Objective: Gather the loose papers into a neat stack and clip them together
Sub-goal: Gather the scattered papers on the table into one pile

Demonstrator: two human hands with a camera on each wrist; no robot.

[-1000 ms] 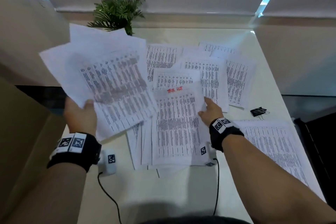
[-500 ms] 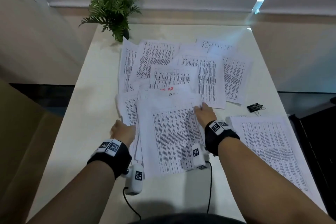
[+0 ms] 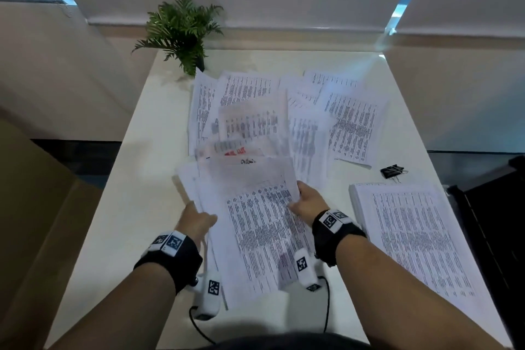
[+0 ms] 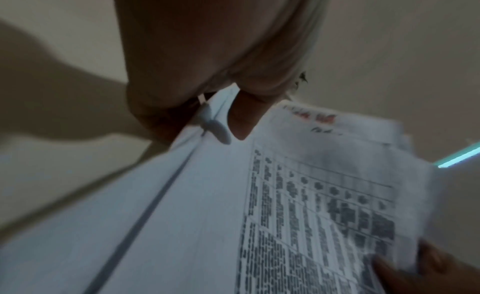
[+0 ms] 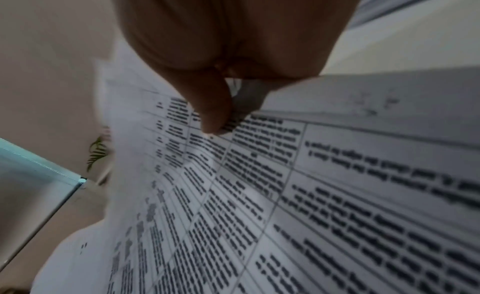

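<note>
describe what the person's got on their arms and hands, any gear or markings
Both forearms are bare, with no sleeves. Each wrist carries a wide black strap topped by white tags with black square-patterned codes. A white camera pod with its own code tag hangs under each wrist, and a thin black cable trails from each. The left hand and right hand are bare.

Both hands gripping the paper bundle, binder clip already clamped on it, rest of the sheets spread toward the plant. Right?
Not quite: the binder clip is not on the bundle. The head view shows it lying loose on the table, to the right of the spread sheets. The rest holds: left hand and right hand both grip the paper bundle, with the other sheets spread toward the plant.
</note>
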